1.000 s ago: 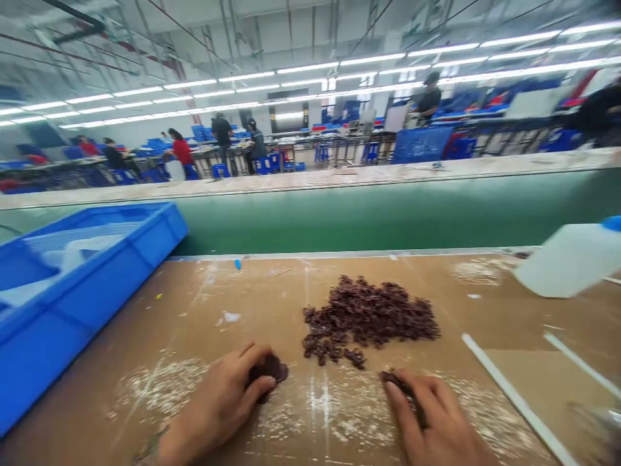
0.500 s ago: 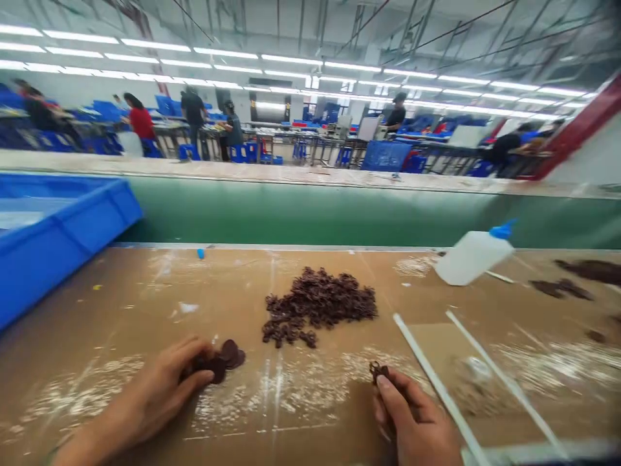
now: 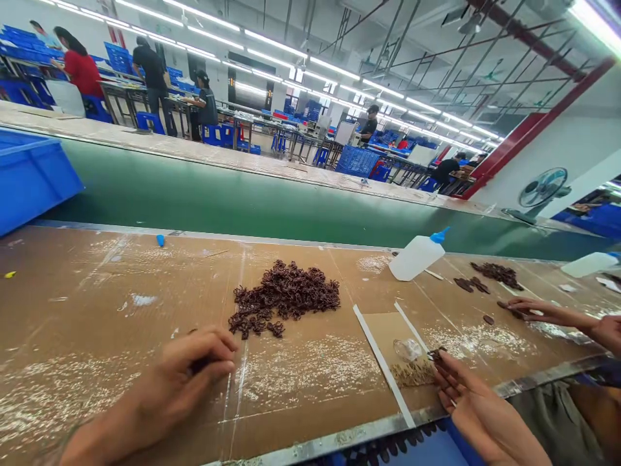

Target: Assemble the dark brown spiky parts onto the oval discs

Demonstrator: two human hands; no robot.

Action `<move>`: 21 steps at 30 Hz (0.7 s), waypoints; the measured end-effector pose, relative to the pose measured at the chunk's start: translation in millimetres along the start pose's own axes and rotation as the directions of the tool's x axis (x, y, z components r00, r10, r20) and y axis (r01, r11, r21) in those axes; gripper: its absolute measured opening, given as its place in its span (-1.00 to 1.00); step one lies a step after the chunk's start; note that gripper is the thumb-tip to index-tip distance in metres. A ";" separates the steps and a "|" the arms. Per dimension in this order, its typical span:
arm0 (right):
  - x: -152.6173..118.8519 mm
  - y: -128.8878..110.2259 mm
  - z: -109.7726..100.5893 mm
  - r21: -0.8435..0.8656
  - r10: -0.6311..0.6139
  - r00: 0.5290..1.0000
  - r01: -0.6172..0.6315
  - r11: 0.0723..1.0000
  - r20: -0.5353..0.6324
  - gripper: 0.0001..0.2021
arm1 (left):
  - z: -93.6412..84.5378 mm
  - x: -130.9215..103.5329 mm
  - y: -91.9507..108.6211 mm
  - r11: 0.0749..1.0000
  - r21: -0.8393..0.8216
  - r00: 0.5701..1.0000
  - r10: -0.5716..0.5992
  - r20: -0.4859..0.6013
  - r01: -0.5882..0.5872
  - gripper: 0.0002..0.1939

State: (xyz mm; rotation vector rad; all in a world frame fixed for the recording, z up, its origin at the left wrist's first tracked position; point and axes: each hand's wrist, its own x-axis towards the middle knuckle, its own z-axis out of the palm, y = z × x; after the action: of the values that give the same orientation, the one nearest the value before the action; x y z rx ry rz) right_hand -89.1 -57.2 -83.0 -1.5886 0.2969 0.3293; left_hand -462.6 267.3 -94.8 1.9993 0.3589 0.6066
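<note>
**Hands at the table edge, small brown pieces pinched on both sides**

Both hands rest low on the brown cardboard-covered table (image 3: 121,285). Left hand (image 3: 187,375) is curled shut, thumb against fingertips, over something dark that I can barely make out; it looks like one or two of the small dark brown pieces. Right hand (image 3: 478,408) pinches a small dark brown piece (image 3: 438,354) at its fingertips, just over a tan scattering of bits beside a white plastic strip (image 3: 383,366). A loose pile of the same dark brown pieces (image 3: 286,298) lies ahead, between the two hands and well short of the green conveyor belt (image 3: 242,200).

To handle such small parts well, I would judge a light fingertip pinch best, wrists resting on the table, one piece lifted at a time so none scatter.

The held piece is too small to read its long axis; it seems to point away from the palm, toward the pile.

A white squeeze bottle with a blue cap (image 3: 417,255) lies tilted, its nozzle up and to the right. Farther right, another person's hand (image 3: 533,309) touches dark pieces.
</note>
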 end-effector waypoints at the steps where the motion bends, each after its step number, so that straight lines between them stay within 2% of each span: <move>1: -0.8 -5.3 7.9 0.008 0.049 0.999 -0.049 0.999 -0.010 -0.76 | 11.3 -0.2 -1.5 0.997 -0.074 0.997 -0.033 0.064 0.038 -0.70; 3: -5.7 -13.7 20.1 0.014 0.121 0.992 -0.120 0.993 -0.042 -0.74 | 26.4 -2.2 -5.6 0.971 -0.184 0.973 -0.114 0.200 0.151 -0.66; 5: -12.2 -19.9 26.2 0.008 0.164 0.983 -0.164 0.986 -0.080 -0.73 | 31.4 -4.7 -9.1 0.958 -0.185 0.948 -0.166 0.273 0.221 -0.62; 8: -17.2 -25.2 27.5 -0.010 0.195 0.975 -0.197 0.980 -0.102 -0.70 | 28.8 -6.1 -11.0 0.972 -0.077 0.940 -0.193 0.283 0.223 -0.69; 11: -12.1 -24.9 25.7 -0.031 0.192 0.978 -0.195 0.980 -0.076 -0.65 | 28.1 -5.8 -12.5 0.977 -0.023 0.936 -0.195 0.291 0.211 -0.75; 16: -3.3 -16.0 22.2 -0.094 0.117 0.993 -0.117 0.989 0.003 -0.59 | 33.0 -5.0 -14.1 0.988 -0.030 0.952 -0.138 0.274 0.152 -0.79; 21: -27.1 -8.8 14.5 -0.230 -0.122 0.986 0.145 0.962 0.112 -0.40 | 31.1 -2.3 -9.1 0.990 -0.054 0.949 -0.110 0.296 0.131 -0.78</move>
State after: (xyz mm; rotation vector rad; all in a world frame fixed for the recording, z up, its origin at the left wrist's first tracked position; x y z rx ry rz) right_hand -111.1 -42.7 -64.9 -1.8116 0.0753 0.3459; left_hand -447.3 247.8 -115.8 1.9454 0.2709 0.2369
